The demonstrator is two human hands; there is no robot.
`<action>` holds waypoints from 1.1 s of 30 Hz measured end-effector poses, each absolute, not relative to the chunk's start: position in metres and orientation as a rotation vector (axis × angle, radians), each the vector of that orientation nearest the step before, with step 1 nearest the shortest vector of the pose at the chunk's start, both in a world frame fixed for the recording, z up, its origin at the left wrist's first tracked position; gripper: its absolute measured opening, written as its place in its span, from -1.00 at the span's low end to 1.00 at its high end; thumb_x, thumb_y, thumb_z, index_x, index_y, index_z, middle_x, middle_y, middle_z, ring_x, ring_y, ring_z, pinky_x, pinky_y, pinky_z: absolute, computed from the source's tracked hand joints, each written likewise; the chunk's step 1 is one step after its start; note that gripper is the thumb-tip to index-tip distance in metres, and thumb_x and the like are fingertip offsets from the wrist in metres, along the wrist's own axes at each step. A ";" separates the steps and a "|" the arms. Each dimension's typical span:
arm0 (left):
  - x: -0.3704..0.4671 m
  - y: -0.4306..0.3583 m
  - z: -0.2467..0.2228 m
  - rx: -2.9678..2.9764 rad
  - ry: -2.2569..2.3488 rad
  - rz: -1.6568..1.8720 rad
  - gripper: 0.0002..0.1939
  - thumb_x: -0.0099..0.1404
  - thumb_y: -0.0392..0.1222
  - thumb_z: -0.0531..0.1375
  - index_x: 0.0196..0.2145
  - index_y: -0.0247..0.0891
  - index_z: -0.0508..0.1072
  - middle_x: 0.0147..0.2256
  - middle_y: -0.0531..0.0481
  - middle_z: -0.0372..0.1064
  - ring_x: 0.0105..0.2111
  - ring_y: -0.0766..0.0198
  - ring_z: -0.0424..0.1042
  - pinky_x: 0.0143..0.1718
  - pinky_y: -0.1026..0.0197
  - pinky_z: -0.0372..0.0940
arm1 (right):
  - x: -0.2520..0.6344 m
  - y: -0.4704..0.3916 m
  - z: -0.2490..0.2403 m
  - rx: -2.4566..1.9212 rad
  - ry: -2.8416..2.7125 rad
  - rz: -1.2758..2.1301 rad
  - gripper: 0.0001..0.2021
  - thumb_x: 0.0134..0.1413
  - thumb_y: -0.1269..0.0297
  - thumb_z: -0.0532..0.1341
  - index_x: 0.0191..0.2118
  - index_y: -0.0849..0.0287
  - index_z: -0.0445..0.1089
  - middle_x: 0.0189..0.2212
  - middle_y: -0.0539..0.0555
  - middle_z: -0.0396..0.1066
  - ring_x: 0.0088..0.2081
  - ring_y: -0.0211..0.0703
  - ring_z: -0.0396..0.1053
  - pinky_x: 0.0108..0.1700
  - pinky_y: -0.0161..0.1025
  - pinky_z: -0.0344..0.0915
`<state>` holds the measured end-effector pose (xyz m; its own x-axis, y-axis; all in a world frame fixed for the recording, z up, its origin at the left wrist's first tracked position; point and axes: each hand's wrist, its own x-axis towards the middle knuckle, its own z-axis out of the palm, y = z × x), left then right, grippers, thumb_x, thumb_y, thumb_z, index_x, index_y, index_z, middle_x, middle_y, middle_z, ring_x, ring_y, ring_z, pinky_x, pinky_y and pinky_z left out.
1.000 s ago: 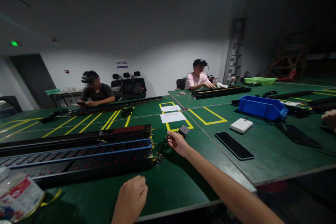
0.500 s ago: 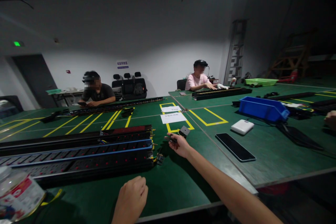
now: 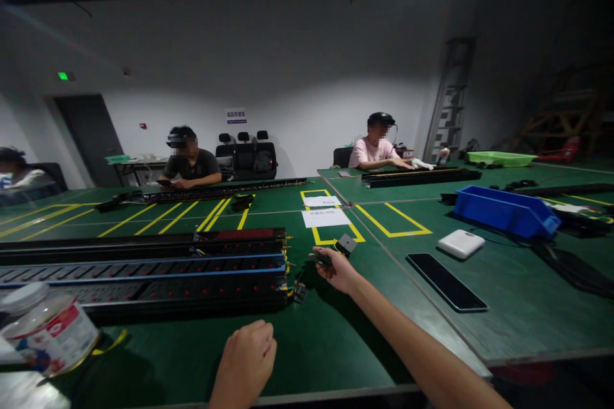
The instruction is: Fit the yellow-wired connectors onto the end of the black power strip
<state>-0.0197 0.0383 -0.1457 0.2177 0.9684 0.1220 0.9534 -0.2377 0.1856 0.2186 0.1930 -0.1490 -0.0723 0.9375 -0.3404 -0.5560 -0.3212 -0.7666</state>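
Observation:
My right hand (image 3: 338, 271) reaches out over the green table with its fingers closed round a small black part (image 3: 321, 259); its exact kind is too dark to make out. Just beyond those fingers a grey-black block (image 3: 346, 244) with a thin yellow-green wire stands on the table. My left hand (image 3: 247, 358) rests in a loose fist near the front edge, its palm hidden. Ahead and left of it lie long black strips with red-marked sockets (image 3: 206, 289). Wires and a small black block (image 3: 300, 293) hang at their right end, close to my right hand.
At front left stands a clear jar (image 3: 52, 332). A phone (image 3: 446, 281), a white power bank (image 3: 461, 244) and a blue bin (image 3: 503, 212) lie on the right. Paper labels (image 3: 326, 218) and yellow tape mark the table. Two people (image 3: 192, 166) (image 3: 378, 150) sit opposite; another is at far left.
My view has turned slightly left, so the scene sits further right in the picture and another person shows at the left edge. Both hands keep nearly the same pose and place.

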 end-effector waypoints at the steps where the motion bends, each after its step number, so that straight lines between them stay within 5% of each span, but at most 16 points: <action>1: -0.020 0.038 -0.145 2.398 1.894 0.328 -0.72 0.31 -0.41 -0.07 -0.55 -0.24 0.19 -0.50 0.06 0.23 -0.48 0.34 0.22 -0.40 0.18 -0.10 | 0.218 0.192 -0.148 -1.014 -0.520 1.655 -0.86 0.29 0.46 0.12 -0.13 0.24 0.42 -0.50 0.04 0.52 -0.67 -0.35 0.35 -0.63 -0.46 0.31; 33: -0.020 0.036 -0.146 2.384 1.900 0.363 -0.71 0.30 -0.44 -0.04 -0.54 -0.25 0.25 -0.51 0.07 0.22 -0.49 0.35 0.21 -0.41 0.17 -0.12 | 0.218 0.198 -0.159 -1.017 -0.525 1.632 -0.85 0.19 0.44 0.23 -0.11 0.24 0.45 -0.40 0.10 0.57 -0.59 -0.31 0.42 -0.60 -0.43 0.35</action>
